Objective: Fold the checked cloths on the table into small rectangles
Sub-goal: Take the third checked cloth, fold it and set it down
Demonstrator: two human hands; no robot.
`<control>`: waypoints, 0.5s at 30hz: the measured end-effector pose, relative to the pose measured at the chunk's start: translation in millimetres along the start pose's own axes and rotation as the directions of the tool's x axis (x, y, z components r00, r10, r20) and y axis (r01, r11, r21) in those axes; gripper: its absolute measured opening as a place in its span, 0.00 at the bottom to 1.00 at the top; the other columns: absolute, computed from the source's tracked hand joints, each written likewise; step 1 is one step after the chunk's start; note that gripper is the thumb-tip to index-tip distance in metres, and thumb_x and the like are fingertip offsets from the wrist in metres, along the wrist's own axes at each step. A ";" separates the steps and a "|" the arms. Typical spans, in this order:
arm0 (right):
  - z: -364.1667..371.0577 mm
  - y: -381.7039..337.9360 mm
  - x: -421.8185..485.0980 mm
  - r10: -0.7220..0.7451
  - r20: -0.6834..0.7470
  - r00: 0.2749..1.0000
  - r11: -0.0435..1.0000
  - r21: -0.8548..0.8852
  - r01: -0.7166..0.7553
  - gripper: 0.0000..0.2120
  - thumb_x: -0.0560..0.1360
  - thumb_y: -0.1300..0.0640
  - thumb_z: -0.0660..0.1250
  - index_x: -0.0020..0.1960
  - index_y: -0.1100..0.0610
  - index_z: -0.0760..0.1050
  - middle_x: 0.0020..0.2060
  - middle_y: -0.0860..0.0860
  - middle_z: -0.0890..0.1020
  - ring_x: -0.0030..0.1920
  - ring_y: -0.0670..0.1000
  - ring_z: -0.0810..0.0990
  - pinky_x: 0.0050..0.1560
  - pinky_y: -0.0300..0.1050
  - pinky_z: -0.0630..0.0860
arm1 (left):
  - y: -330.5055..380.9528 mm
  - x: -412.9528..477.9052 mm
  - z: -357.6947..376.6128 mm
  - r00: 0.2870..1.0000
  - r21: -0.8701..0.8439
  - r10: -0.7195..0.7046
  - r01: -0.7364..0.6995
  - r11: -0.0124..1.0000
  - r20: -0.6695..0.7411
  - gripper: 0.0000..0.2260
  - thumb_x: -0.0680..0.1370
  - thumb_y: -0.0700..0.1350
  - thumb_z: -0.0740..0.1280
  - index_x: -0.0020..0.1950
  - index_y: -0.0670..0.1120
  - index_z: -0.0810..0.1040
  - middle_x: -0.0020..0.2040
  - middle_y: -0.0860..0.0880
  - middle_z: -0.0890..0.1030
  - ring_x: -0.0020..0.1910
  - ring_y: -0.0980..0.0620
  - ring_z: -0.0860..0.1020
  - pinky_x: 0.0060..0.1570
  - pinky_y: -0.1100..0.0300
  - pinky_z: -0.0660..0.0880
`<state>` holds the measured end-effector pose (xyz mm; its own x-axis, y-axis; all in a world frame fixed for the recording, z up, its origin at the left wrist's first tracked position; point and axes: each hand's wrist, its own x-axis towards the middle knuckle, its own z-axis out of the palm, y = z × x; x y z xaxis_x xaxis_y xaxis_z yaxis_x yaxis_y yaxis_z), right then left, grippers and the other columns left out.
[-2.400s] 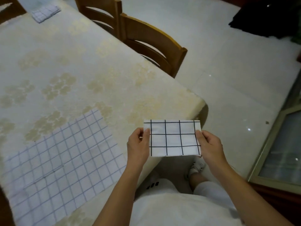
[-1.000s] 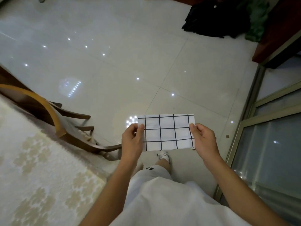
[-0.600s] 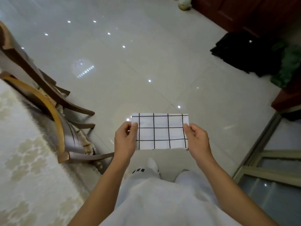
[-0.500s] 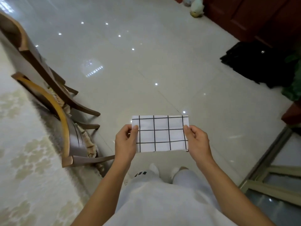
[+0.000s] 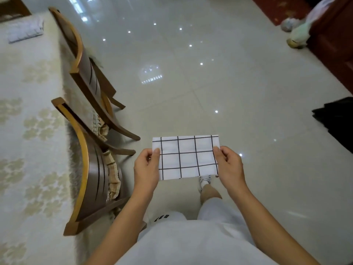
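A folded checked cloth (image 5: 188, 157), white with a black grid, is held up in the air at the lower centre of the frame, over the glossy tiled floor (image 5: 219, 83) and well apart from the table. It forms a small flat rectangle, its long edges roughly level. The left hand (image 5: 146, 169) pinches the cloth's left short edge, thumb on the near face and the other fingers curled behind it. The right hand (image 5: 230, 166) pinches the right short edge the same way, thumb on top. The cloth is stretched smooth between them.

Along the left edge of the frame runs the table (image 5: 23, 131), covered with a pale cloth bearing a floral pattern. In the upper left corner another folded cloth (image 5: 25, 31) lies on it. Two wooden chairs (image 5: 89, 169) stand just beside the table, backs toward the floor. Below the cloth a white shoe (image 5: 204, 181) shows. A dark heap (image 5: 338, 121) lies at the right edge.
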<state>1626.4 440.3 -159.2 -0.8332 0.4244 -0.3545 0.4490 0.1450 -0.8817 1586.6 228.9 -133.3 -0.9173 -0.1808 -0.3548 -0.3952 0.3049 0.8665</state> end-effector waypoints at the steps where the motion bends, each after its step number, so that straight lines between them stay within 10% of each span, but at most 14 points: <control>1: -1.6 -8.0 19.7 -0.002 0.025 1.000 1.000 -0.006 0.002 0.27 0.74 0.36 0.60 0.41 0.63 0.69 0.30 0.54 0.67 0.32 0.52 0.65 0.34 0.48 0.66 | 7.5 11.4 8.5 0.999 -0.012 -0.022 0.021 1.000 -0.030 0.16 0.83 0.51 0.62 0.47 0.37 0.76 0.38 0.42 0.73 0.37 0.50 0.69 0.39 0.56 0.68; 10: -27.3 -76.8 172.7 -0.068 0.195 0.978 0.995 -0.057 0.081 0.21 0.82 0.48 0.62 0.42 0.66 0.69 0.32 0.60 0.66 0.33 0.51 0.64 0.35 0.45 0.64 | 89.4 94.4 82.9 0.975 -0.070 -0.099 0.087 0.994 -0.199 0.14 0.83 0.48 0.62 0.44 0.39 0.74 0.35 0.49 0.69 0.33 0.57 0.65 0.30 0.71 0.64; 15: -15.8 -101.7 228.3 -0.052 0.273 0.961 0.996 -0.059 0.071 0.28 0.74 0.37 0.60 0.44 0.66 0.71 0.32 0.56 0.69 0.33 0.52 0.66 0.33 0.47 0.68 | 118.4 127.7 96.9 0.949 -0.112 -0.138 0.110 0.988 -0.283 0.12 0.83 0.47 0.62 0.41 0.44 0.72 0.33 0.53 0.68 0.31 0.58 0.65 0.30 0.72 0.65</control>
<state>1395.6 536.6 -145.5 -0.9120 0.1565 -0.3793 0.4070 0.2274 -0.8847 1418.0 332.5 -110.0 -0.8027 -0.4780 -0.3567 -0.4856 0.1768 0.8561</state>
